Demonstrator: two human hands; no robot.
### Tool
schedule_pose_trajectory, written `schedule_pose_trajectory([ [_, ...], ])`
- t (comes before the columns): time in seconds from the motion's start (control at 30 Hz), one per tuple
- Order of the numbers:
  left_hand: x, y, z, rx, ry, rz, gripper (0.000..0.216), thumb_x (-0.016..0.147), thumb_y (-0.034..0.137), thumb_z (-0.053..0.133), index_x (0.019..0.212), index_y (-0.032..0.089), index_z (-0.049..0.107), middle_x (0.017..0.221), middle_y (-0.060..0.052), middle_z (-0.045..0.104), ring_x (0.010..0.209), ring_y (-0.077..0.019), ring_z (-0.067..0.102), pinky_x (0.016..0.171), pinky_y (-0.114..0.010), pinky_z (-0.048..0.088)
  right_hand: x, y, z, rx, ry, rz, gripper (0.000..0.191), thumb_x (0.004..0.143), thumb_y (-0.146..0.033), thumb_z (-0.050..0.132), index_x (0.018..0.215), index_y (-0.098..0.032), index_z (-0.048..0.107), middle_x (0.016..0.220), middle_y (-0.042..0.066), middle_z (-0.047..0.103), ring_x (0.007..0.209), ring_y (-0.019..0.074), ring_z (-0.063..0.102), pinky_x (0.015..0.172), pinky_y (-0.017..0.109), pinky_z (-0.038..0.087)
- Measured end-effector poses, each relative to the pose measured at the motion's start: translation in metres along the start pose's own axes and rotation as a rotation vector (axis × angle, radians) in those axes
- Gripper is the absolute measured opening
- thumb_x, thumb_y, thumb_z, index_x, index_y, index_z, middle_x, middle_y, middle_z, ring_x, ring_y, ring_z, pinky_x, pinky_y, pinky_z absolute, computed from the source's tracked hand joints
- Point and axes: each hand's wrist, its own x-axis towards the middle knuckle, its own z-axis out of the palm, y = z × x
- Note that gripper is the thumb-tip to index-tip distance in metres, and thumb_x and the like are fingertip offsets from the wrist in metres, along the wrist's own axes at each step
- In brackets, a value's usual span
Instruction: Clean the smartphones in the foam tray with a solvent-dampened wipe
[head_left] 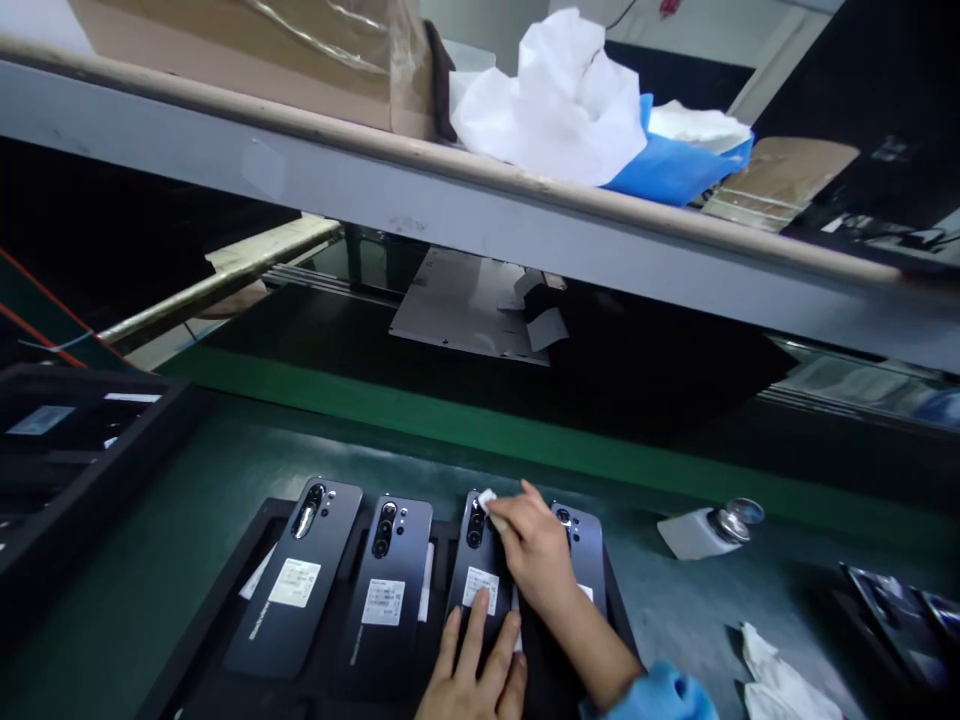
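Dark smartphones lie back side up in a black tray point(259, 530), each with an upright camera block; white labels show on their backs. My right hand point(536, 550) pinches a small white wipe point(486, 498) against the top of the camera block of one smartphone point(465, 555). On the lower part of that same phone, my left hand point(476, 670) rests with its fingers spread. To the left lie another smartphone point(394, 560) and a further smartphone point(322, 535). A smartphone point(589, 540) on the right is partly hidden behind my right hand and forearm.
A white bottle with a metal top point(697, 533) lies right of the tray on the green bench point(247, 430). Nearby are a crumpled white cloth point(780, 680) and dark devices point(900, 620). Another black tray point(97, 470) stands left. Overhead, a shelf point(360, 165) crosses the view.
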Motion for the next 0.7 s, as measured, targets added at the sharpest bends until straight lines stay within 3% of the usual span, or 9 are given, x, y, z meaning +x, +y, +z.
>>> schedule_pose_trajectory([
  [0.13,0.004,0.001,-0.001,0.048,-0.055,0.023,0.013,0.088,0.029,0.058,0.097,0.023,0.066,0.119,0.0,0.063,0.127,-0.0297,0.045,0.116,-0.049,0.009,-0.014,0.002,-0.005,0.031,-0.041,-0.072,0.025,0.09,-0.008,0.047,0.103,-0.022,0.064,0.091,0.001,0.068,0.082,0.0146,0.062,0.105,0.05,0.038],
  [0.23,0.005,0.004,-0.004,0.055,-0.044,-0.039,0.015,0.089,0.035,0.059,0.098,0.026,0.067,0.12,0.005,0.064,0.119,-0.0258,0.052,0.116,-0.047,0.012,0.001,0.005,-0.009,-0.001,0.011,0.053,0.018,0.092,-0.017,0.052,0.1,-0.022,0.067,0.091,0.002,0.069,0.083,0.0165,0.064,0.105,0.052,0.038],
  [0.3,0.003,0.003,-0.011,0.032,0.024,-0.062,0.015,0.092,0.036,0.056,0.099,0.029,0.067,0.112,0.009,0.067,0.11,-0.0194,0.058,0.114,-0.039,0.023,0.019,-0.006,-0.004,0.054,0.003,0.099,0.015,0.091,-0.021,0.055,0.097,-0.023,0.068,0.091,0.001,0.069,0.082,0.0161,0.064,0.105,0.05,0.038],
  [0.4,-0.01,-0.008,-0.032,0.028,0.069,-0.073,0.018,0.096,0.034,0.05,0.103,0.035,0.067,0.106,0.012,0.069,0.099,-0.0111,0.061,0.106,-0.029,0.036,0.042,-0.042,0.021,0.208,-0.125,-0.022,0.017,0.09,-0.018,0.055,0.098,-0.025,0.068,0.089,0.0,0.069,0.082,0.0141,0.063,0.106,0.045,0.037],
  [0.5,-0.028,-0.027,-0.059,0.133,-0.064,-0.116,0.019,0.095,0.032,0.05,0.105,0.034,0.067,0.112,0.009,0.068,0.109,-0.0146,0.058,0.106,-0.032,0.036,0.054,-0.075,0.054,0.257,-0.263,-0.222,0.024,0.086,-0.01,0.052,0.097,-0.025,0.067,0.084,0.0,0.069,0.081,0.0156,0.06,0.104,0.047,0.036],
  [0.57,-0.037,-0.038,-0.073,0.191,-0.139,-0.132,0.021,0.094,0.029,0.049,0.103,0.031,0.068,0.115,0.008,0.068,0.115,-0.0169,0.054,0.108,-0.032,0.033,0.054,-0.081,0.068,0.233,-0.326,-0.288,0.029,0.082,-0.006,0.052,0.097,-0.024,0.067,0.083,0.001,0.069,0.081,0.0172,0.058,0.105,0.05,0.034],
  [0.7,-0.044,-0.043,-0.076,0.189,-0.127,-0.155,0.021,0.094,0.026,0.049,0.101,0.03,0.068,0.115,0.012,0.067,0.119,-0.0179,0.051,0.11,-0.031,0.028,0.035,-0.071,0.064,0.171,-0.284,-0.231,0.029,0.083,-0.005,0.049,0.098,-0.024,0.065,0.083,0.001,0.067,0.079,0.017,0.058,0.105,0.051,0.034],
])
